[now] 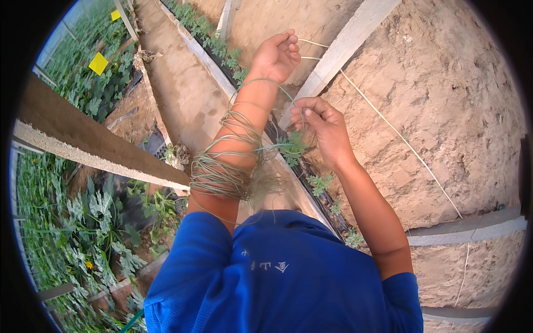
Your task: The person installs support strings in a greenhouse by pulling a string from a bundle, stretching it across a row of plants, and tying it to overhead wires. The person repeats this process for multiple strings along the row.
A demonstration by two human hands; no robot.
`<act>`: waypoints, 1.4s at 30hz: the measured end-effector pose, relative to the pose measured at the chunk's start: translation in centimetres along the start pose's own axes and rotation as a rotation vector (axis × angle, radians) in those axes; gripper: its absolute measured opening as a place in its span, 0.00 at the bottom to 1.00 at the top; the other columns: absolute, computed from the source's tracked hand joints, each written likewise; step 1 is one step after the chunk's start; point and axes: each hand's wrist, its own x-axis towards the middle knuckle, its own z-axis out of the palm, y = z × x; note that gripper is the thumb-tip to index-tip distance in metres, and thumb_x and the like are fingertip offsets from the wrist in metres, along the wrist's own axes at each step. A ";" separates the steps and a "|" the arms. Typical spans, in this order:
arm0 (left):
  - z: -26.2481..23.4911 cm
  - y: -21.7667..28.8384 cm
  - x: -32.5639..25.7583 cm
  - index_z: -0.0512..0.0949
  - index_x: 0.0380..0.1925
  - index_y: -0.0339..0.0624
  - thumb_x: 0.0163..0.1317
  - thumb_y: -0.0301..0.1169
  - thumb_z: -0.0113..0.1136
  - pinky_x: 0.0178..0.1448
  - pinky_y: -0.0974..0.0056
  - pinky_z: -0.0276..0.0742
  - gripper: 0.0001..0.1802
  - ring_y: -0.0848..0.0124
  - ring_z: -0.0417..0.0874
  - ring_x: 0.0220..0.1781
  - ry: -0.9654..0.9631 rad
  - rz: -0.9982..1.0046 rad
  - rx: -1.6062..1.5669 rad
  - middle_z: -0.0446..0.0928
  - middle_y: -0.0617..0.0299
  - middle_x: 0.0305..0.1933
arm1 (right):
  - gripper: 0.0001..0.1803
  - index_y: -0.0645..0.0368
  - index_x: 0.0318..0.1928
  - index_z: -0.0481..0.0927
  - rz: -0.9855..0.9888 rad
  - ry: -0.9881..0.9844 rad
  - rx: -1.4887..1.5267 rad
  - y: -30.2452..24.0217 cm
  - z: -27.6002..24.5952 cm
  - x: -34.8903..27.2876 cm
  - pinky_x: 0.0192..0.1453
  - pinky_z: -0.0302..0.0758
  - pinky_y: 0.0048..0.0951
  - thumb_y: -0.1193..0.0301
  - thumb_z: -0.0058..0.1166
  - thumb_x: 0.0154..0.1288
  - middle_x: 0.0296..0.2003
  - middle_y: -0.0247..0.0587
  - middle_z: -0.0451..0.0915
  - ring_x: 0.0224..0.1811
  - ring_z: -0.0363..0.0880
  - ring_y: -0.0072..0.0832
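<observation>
Our right hand (pixel 322 125): thumb and forefinger closed, pinching strand of green twine (pixel 219 176). Strand arcs from pinch around left forearm (pixel 260 100) near wrist; bulk lies in loose loops around same forearm, below and left of grip, thickest near elbow. Our left hand (pixel 277 58): palm showing, fingers half curled beside pale cords (pixel 313 43); we cannot tell whether they hold them. Cords pass out of sight at grey post (pixel 345 45). Twine tangle above blue shirt (pixel 311 283) blurred, single strands untraceable.
</observation>
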 end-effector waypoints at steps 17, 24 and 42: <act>0.9 0.1 0.0 0.76 0.41 0.35 0.64 0.27 0.51 0.27 0.70 0.70 0.09 0.75 0.73 0.24 0.243 0.262 0.387 0.77 0.61 0.30 | 0.39 0.67 0.67 0.56 0.111 -0.763 -0.477 3.0 2.7 -2.3 0.73 0.51 0.33 0.70 0.56 0.56 0.68 0.52 0.58 0.72 0.53 0.39; 2.3 0.1 -0.3 0.78 0.37 0.35 0.63 0.26 0.51 0.26 0.72 0.70 0.08 0.77 0.73 0.22 0.232 0.347 0.626 0.79 0.60 0.28 | 0.41 0.68 0.66 0.59 0.213 -0.489 0.097 5.6 4.6 -1.3 0.72 0.53 0.33 0.65 0.59 0.54 0.64 0.48 0.65 0.67 0.62 0.35; -8.5 -4.5 1.2 0.80 0.33 0.36 0.60 0.31 0.57 0.25 0.68 0.76 0.09 0.74 0.79 0.19 -0.090 -0.148 1.465 0.81 0.60 0.25 | 0.10 0.63 0.34 0.80 0.567 -1.212 0.103 -2.8 3.8 -3.4 0.19 0.65 0.21 0.72 0.64 0.54 0.15 0.32 0.71 0.12 0.67 0.18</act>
